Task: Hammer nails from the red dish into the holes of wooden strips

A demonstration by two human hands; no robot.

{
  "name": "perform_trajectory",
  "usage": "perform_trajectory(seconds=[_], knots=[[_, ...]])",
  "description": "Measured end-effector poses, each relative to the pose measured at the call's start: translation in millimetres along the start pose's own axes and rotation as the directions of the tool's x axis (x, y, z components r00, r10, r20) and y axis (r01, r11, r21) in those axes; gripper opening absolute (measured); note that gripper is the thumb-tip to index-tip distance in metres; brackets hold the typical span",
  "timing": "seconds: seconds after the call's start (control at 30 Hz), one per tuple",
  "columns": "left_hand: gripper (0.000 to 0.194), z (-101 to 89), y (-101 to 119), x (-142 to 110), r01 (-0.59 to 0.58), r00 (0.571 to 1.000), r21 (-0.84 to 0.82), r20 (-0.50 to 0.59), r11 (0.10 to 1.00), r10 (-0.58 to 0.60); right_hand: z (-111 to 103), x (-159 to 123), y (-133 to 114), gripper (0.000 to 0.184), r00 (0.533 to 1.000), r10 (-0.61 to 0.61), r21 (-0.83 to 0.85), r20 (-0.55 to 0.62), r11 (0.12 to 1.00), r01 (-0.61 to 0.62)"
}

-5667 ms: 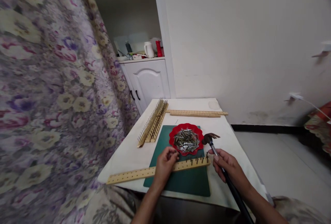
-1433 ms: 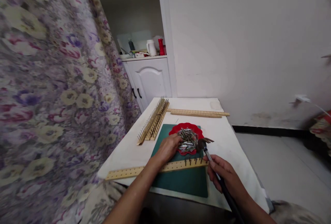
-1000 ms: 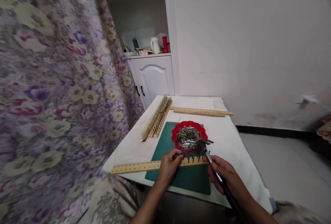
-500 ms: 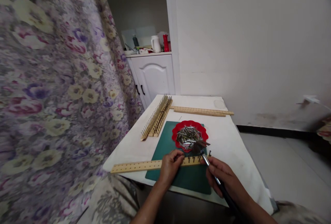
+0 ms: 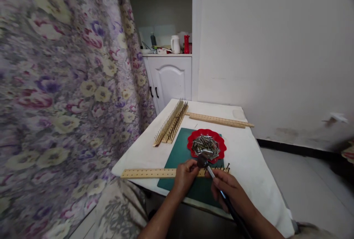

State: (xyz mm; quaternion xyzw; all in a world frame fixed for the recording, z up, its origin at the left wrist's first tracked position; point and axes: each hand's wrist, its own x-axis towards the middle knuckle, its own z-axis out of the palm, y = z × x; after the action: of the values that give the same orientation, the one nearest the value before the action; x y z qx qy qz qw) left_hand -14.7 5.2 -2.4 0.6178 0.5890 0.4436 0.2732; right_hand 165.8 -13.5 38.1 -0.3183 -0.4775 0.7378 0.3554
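My left hand [image 5: 184, 176] is closed in a pinch at a pale wooden strip [image 5: 149, 173] with rows of holes. A nail is between its fingertips, mostly hidden by the hammer head. My right hand [image 5: 232, 191] grips a claw hammer [image 5: 210, 172] by its shaft, the head right beside the left fingertips and over the strip. Several dark nails [image 5: 228, 167] stand upright in the strip's right end, partly covered by the hammer and right hand. Under the strip lies a green mat [image 5: 177, 150]. Beyond it, a red scalloped bowl [image 5: 190, 144] holds many loose nails [image 5: 205, 145].
Wooden strips full of upright nails [image 5: 173, 123] lie at the table's left back. More holed strips [image 5: 218, 119] lie across the back. One loose nail [image 5: 196, 125] rests on the white tablecloth [image 5: 143, 154]. A floral curtain [image 5: 69, 102] hangs at left; a white cabinet [image 5: 173, 80] stands behind.
My left hand went from the nail bowl back to the strip and stays pinched there. The hammer head has moved left, close to those fingertips. The view has turned slightly right-to-left.
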Motion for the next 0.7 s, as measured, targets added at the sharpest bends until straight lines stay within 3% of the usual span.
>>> perform_trajectory(seconds=[0.47, 0.7], knots=[[0.013, 1.1, -8, -2, -0.003, 1.0, 0.021, 0.006, 1.0, 0.003, 2, -1, 3, 0.032, 1.0, 0.01, 0.007, 0.01, 1.0, -0.01], [0.01, -0.5, -7, -2, 0.001, 1.0, 0.014, 0.021, 1.0, -0.002, -16, -11, 0, 0.025, 0.996, -0.071, 0.065, -0.049, 0.995, 0.075]])
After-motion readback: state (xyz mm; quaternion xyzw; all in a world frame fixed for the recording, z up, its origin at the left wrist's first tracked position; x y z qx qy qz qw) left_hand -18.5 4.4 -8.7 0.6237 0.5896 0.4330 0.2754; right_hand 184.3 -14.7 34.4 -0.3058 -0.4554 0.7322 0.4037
